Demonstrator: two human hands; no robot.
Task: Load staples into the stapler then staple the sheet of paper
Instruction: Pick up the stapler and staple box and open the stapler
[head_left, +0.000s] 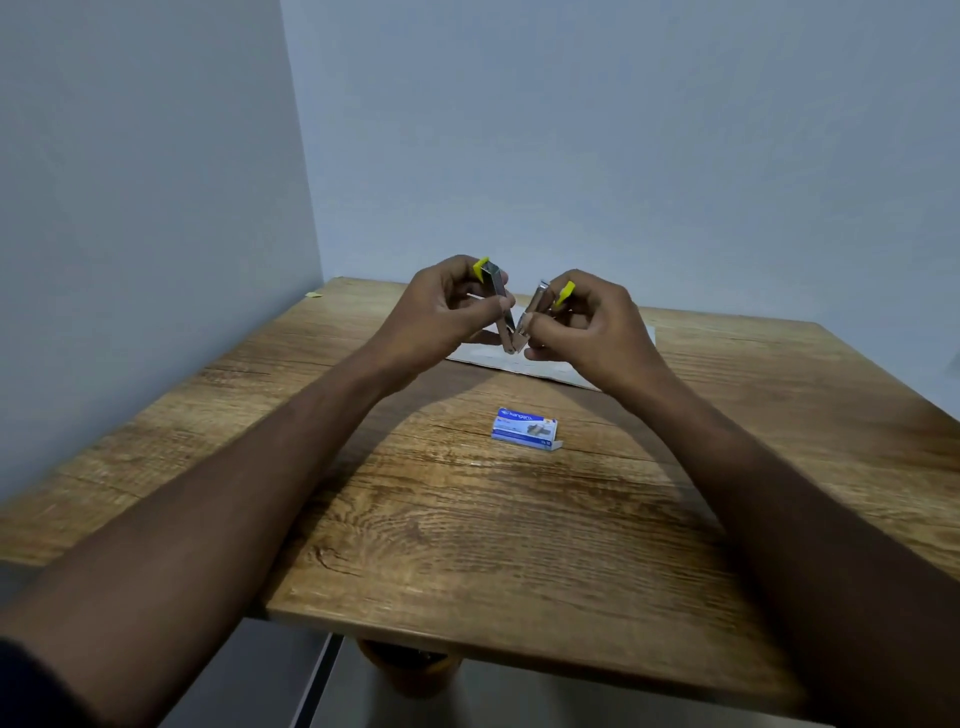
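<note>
Left grip (441, 312) and right grip (589, 330) holding stapler (497, 288) hinged open, staple box (525, 428) on table (467, 545)

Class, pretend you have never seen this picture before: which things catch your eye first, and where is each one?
First, the stapler, swung open into a V with yellow tips, gripped by the left hand and right hand above the far half of the wooden table. Next, the small blue staple box lying mid-table, nearer the viewer, its end flap open. A sheet of paper lies flat under the hands.
</note>
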